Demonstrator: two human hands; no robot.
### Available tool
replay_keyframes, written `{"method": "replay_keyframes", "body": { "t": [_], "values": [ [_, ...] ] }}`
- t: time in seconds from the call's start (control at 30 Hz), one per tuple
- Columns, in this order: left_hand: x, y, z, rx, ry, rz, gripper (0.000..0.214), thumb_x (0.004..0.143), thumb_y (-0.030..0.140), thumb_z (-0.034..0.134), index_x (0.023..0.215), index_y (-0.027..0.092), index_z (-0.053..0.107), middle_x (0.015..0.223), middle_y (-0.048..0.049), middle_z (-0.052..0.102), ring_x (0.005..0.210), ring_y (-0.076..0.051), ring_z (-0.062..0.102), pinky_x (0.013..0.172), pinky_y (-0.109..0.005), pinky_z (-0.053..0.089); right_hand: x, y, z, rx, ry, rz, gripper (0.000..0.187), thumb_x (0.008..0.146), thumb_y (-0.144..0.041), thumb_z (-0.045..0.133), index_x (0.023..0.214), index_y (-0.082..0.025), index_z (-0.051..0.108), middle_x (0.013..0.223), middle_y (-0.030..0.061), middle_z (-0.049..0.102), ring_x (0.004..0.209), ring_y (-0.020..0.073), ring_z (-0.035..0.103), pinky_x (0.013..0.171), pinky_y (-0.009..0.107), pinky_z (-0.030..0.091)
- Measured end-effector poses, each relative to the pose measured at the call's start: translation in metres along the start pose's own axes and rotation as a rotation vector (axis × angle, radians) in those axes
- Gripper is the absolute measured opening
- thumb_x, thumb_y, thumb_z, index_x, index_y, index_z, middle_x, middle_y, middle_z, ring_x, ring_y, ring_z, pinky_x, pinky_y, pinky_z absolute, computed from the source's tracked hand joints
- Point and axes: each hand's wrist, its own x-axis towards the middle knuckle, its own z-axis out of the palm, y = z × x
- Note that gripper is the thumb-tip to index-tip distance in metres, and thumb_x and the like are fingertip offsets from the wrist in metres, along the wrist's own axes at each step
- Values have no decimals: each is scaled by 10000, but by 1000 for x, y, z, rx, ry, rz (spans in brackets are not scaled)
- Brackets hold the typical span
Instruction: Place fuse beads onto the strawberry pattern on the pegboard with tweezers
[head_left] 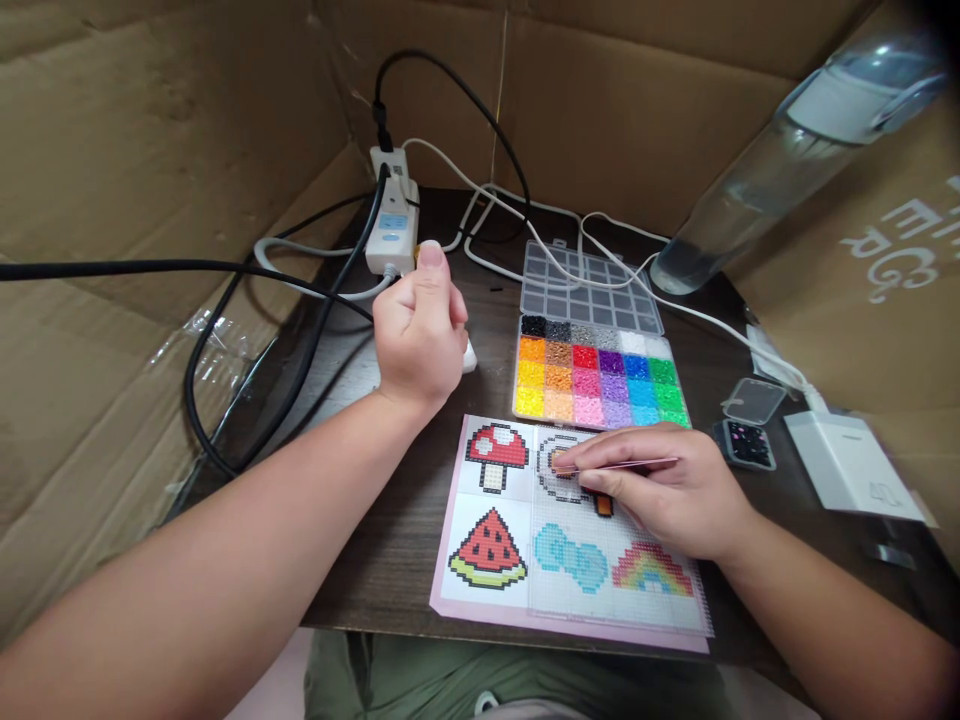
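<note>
My right hand rests on a clear pegboard laid over a pattern sheet, and pinches thin tweezers whose tip points left at a half-built bead ring. My left hand is raised in a fist above the table, thumb up, closed round a small white object that shows only at its edge. An open bead box with many coloured compartments lies just behind the sheet.
A white power strip with black and white cables sits at the back left. A clear bottle leans at the back right. A white charger block and a small black bead tray lie at the right. Cardboard walls surround the table.
</note>
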Motion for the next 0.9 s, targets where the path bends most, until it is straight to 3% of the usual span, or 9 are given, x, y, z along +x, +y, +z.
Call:
{"method": "replay_keyframes", "body": {
  "t": [0.2, 0.9],
  "values": [
    [0, -1, 0, -4, 5, 5, 571, 926, 595, 482, 498, 222, 417, 334, 48, 323, 285, -82, 298, 297, -253, 172, -1, 0, 0, -15, -2, -16, 161, 786, -134, 705, 844, -244, 808, 922, 57, 794, 800, 232, 768, 542, 267, 634],
    [0, 1, 0, -26, 16, -34, 589, 883, 629, 531, 470, 220, 436, 332, 44, 319, 283, -87, 298, 295, -266, 154, -1, 1, 0, 24, 20, 12, 146, 772, -135, 713, 822, -229, 813, 898, 77, 794, 703, 220, 760, 434, 237, 570]
  ]
}}
